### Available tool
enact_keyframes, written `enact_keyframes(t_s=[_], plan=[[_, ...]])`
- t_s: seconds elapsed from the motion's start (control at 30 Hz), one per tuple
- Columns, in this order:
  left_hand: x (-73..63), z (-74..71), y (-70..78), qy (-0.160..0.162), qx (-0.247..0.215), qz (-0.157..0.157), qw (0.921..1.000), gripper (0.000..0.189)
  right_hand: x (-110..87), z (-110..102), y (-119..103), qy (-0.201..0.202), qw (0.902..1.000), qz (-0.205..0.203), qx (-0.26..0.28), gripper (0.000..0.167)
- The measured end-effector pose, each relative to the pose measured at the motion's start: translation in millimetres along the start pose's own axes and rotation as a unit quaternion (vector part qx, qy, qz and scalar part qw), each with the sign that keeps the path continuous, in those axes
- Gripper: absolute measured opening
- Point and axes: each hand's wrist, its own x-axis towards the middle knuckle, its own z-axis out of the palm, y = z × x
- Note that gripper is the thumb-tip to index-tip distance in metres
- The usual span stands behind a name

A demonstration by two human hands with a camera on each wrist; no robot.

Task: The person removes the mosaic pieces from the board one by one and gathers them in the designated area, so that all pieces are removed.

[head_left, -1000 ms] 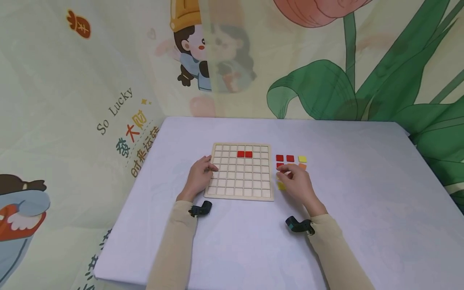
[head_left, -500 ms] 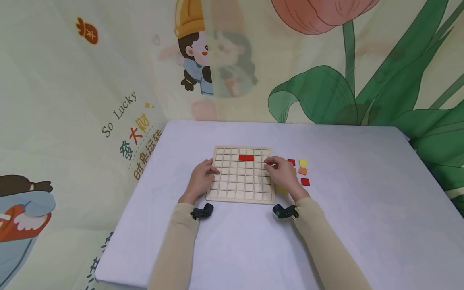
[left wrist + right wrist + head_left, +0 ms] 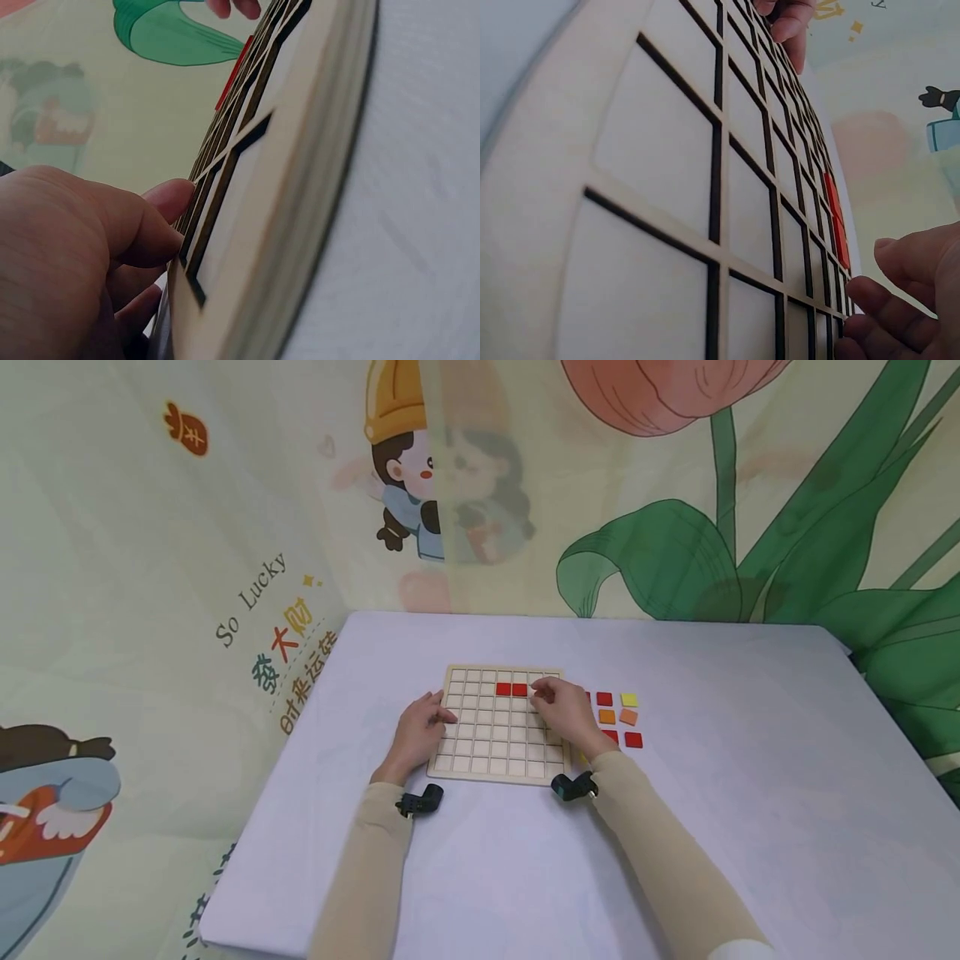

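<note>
A wooden grid board (image 3: 480, 735) lies flat on the table, with two red square tiles (image 3: 512, 690) side by side in an upper row. My left hand (image 3: 417, 731) grips the board's left edge; in the left wrist view its thumb and fingers (image 3: 150, 236) are bent at the rim. My right hand (image 3: 566, 710) is over the board's upper right, its fingertips just right of the red tiles. In the right wrist view, the right hand's thumb and fingers (image 3: 892, 300) are bent near the board's far side. Whether they pinch a tile is hidden.
Right of the board lie loose square tiles: several red (image 3: 633, 740), orange (image 3: 607, 717) and yellow (image 3: 628, 700). The right forearm partly covers them. A white cloth covers the table (image 3: 487, 877). A printed curtain (image 3: 645, 552) hangs behind it.
My right hand has moved left and away from me, from the loose tiles to over the board near the red pair. The left hand keeps its place at the board's edge.
</note>
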Motion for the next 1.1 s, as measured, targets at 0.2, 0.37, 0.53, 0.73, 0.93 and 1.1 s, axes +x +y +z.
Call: enact_keyframes(t_s=[0.2, 0.37, 0.53, 0.73, 0.93, 1.1], plan=[[-0.3, 1.5, 0.5, 0.002, 0.008, -0.005, 1.0, 0.024, 7.8, 5.5, -2.5, -0.003, 0.9997, -0.003, -0.025, 0.035], [0.5, 1.7, 1.2, 0.003, 0.008, 0.002, 1.0, 0.023, 14.7, 6.8, -3.3, -0.012, 0.9992, -0.002, -0.039, 0.041], [1.3, 2.5, 1.4, 0.003, 0.008, 0.011, 0.9999, 0.022, 21.5, 10.4, -1.6, -0.019, 0.9977, 0.001, -0.065, 0.042], [0.3, 2.1, 1.7, 0.003, 0.008, 0.008, 0.9999, 0.022, 24.6, 14.6, -0.9, -0.029, 0.9956, -0.001, -0.089, 0.038], [0.0, 0.3, 1.8, 0.006, 0.008, 0.008, 0.9999, 0.023, 25.1, 16.7, -2.3, -0.024, 0.9956, -0.002, -0.091, 0.036], [-1.0, -2.0, 2.0, 0.005, 0.003, 0.005, 1.0, 0.022, 25.5, 18.2, -4.3, -0.022, 0.9958, -0.004, -0.089, 0.034]])
